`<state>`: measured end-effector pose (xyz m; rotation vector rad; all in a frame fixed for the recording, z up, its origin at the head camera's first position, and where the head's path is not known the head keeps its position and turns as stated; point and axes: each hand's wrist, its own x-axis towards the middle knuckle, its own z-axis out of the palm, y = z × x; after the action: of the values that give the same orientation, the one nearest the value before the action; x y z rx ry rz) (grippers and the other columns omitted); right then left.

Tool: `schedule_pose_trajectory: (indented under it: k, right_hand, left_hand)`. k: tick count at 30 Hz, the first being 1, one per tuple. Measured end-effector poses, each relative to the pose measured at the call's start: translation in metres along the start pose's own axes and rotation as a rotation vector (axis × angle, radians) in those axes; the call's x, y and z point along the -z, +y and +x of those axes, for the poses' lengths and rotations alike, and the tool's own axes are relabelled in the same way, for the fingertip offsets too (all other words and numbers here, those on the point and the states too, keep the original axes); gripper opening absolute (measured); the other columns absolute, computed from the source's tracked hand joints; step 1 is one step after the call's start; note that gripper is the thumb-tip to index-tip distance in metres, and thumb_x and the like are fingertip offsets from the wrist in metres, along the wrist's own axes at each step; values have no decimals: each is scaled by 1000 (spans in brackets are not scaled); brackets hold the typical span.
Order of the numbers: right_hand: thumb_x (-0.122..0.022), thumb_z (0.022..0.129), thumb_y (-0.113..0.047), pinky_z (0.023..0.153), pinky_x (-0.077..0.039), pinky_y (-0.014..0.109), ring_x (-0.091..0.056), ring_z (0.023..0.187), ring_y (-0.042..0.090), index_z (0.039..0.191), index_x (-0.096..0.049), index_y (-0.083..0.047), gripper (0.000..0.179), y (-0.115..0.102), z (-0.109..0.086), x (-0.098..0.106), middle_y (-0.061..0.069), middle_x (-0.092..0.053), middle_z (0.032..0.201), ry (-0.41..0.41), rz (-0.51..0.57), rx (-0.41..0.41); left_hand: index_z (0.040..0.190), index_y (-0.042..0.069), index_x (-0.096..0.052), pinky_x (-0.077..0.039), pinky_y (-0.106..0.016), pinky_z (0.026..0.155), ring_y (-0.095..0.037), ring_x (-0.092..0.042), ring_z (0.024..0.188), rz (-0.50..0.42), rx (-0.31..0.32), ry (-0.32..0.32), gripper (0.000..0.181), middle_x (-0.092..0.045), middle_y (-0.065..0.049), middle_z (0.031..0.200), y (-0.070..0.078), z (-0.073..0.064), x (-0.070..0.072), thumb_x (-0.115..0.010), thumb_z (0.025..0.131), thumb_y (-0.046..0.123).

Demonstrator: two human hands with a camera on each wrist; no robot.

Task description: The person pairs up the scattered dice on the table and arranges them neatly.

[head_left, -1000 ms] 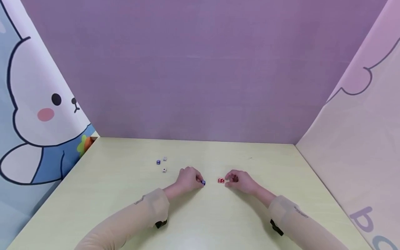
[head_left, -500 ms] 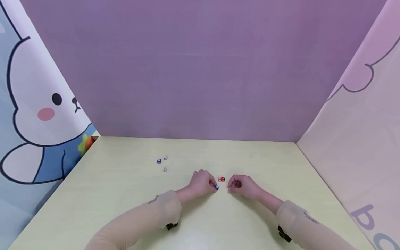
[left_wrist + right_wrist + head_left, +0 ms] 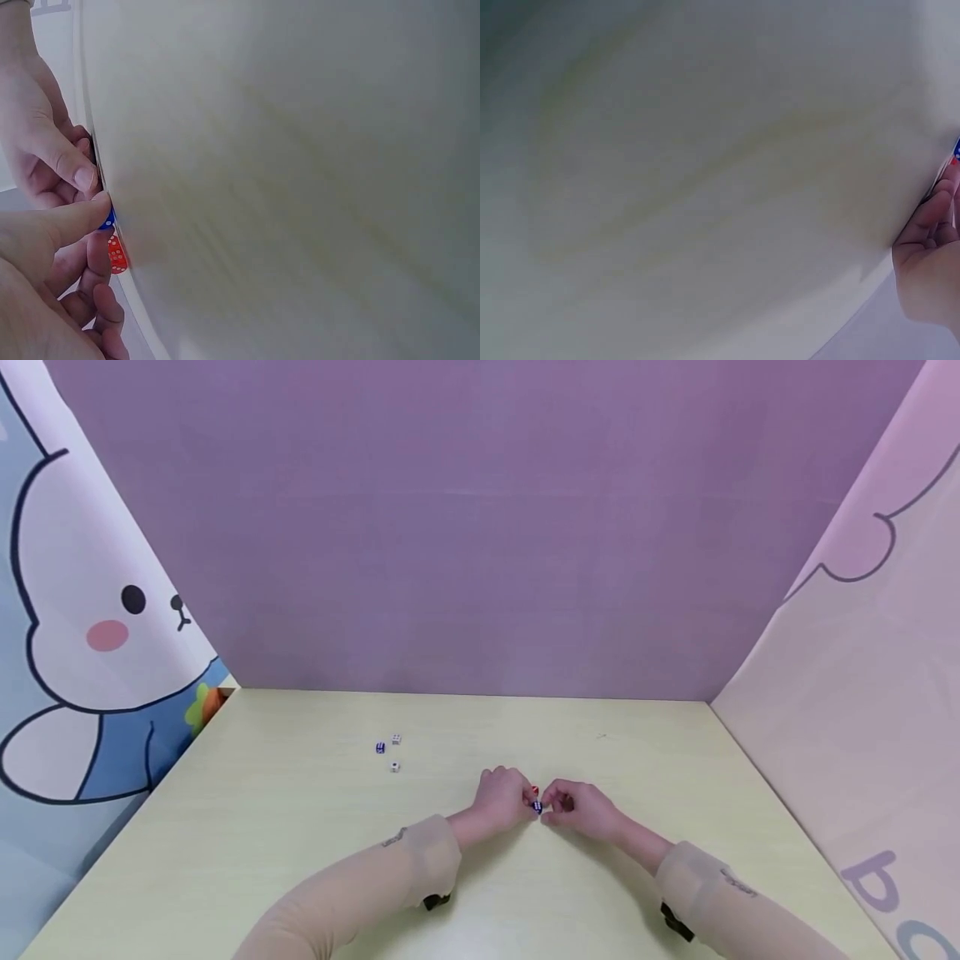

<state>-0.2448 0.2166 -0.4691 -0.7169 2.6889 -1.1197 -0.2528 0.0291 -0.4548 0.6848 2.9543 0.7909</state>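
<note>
My left hand pinches a blue die between thumb and finger, low over the table. Just behind it sit red dice, mostly hidden by the hands; they also show in the left wrist view as a red patch with white pips. Close on the other side of the blue die is my right hand, fingers loosely bent and thumb apart, with nothing seen in its grasp. The right wrist view catches only a sliver of the blue die beyond the fingertips.
Farther back on the left of the pale table lie another blue die and two white dice, one behind and one in front. A purple panel rises at the table's back edge.
My left hand has carried the blue die rightward, to the front of the red dice and up beside the right hand. The right hand has drawn slightly toward me, away from the red dice.
</note>
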Motion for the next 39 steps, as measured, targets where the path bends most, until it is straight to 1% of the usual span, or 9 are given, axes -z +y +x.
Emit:
schedule_pose_trajectory:
  k: [8,12,18,23,27,31,34,37,39]
  right_hand:
    - [-72,83,-22,54,-34,19,-41,56,1,93,-62,-18,15,-5,2,-3,-9,-48,66,19,-108,-8]
    - [-72,82,-23,54,-33,19,-41,56,1,91,-62,-20,14,-6,2,-4,-10,-48,65,30,-140,-13]
    - [-71,84,-24,54,-31,20,-40,56,2,90,-62,-21,12,-7,1,-5,-9,-47,65,31,-167,-8]
    - [-71,84,-27,54,-31,20,-39,56,2,91,-61,-23,12,-8,1,-4,-9,-48,65,31,-175,-11]
    - [-70,84,-28,55,-32,20,-39,57,2,92,-62,-24,12,-8,2,-5,-10,-49,66,21,-177,-20]
    - [-70,85,-29,55,-32,21,-40,58,2,93,-61,-24,12,-9,2,-5,-11,-49,67,10,-191,-20]
    - [-69,85,-29,55,-31,21,-40,58,2,92,-61,-24,12,-9,1,-5,-11,-48,66,7,-199,-24]
    - [-70,85,-28,54,-30,20,-39,57,2,92,-60,-24,12,-9,0,-5,-11,-47,66,9,-201,-26]
    - [-70,85,-29,54,-30,20,-38,57,2,92,-60,-25,12,-9,1,-5,-12,-47,66,8,-207,-33]
  left_hand:
    - [66,24,-73,-31,-31,74,-10,-45,73,7,-8,11,13,-59,19,61,1,-2,1,-84,68,31]
    - [66,25,-73,-32,-31,74,-9,-46,72,7,-22,19,14,-61,19,61,1,-1,0,-84,68,33]
    - [75,24,-76,-34,-33,77,-11,-51,79,7,-20,26,11,-69,15,75,-5,-2,1,-84,68,26]
    - [81,21,-75,-36,-36,80,-11,-52,78,-8,-40,34,16,-65,15,70,-15,-5,6,-83,67,21]
    - [83,20,-74,-38,-40,83,-9,-53,76,-44,-45,23,17,-62,16,68,-26,-8,16,-83,69,22]
    - [84,19,-73,-38,-40,84,-8,-52,75,-100,-21,-22,17,-60,15,71,-40,-11,31,-82,71,25]
    - [88,17,-73,-40,-38,83,-9,-53,77,-167,-15,-63,19,-62,10,78,-53,-12,45,-81,73,24]
    - [93,12,-73,-42,-35,82,-12,-54,82,-230,-57,-88,22,-66,2,86,-68,-13,60,-80,74,20]
    - [97,10,-73,-42,-34,83,-15,-55,85,-250,-111,-94,24,-68,-3,91,-79,-13,70,-79,76,18]
